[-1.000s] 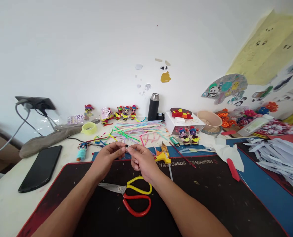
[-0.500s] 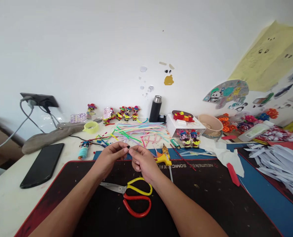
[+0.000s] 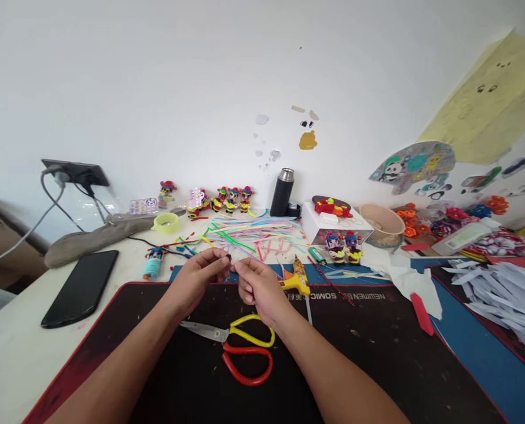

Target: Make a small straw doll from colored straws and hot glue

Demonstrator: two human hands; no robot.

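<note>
Between the thumb and forefinger of my left hand (image 3: 205, 272) is pinched a small black piece (image 3: 229, 257), too small to name. My right hand (image 3: 258, 288) is closed in a pinch just to its right; whatever its fingertips hold is too small to make out. Below both hands, scissors (image 3: 227, 338) with one yellow and one red handle lie on the black desk mat (image 3: 355, 353). A yellow hot glue gun (image 3: 296, 282) rests just beyond my right hand.
Colourful pipe cleaners (image 3: 253, 229) spread behind my hands. Small figures (image 3: 232, 200) stand by the wall near a black thermos (image 3: 283, 191). A phone (image 3: 81, 288) lies left, near a blue-wrapped figure (image 3: 153, 263). White paper strips (image 3: 501, 300) pile up at right.
My fingertips have drawn slightly apart, the black piece staying with my left hand. The whole view has shifted a little.
</note>
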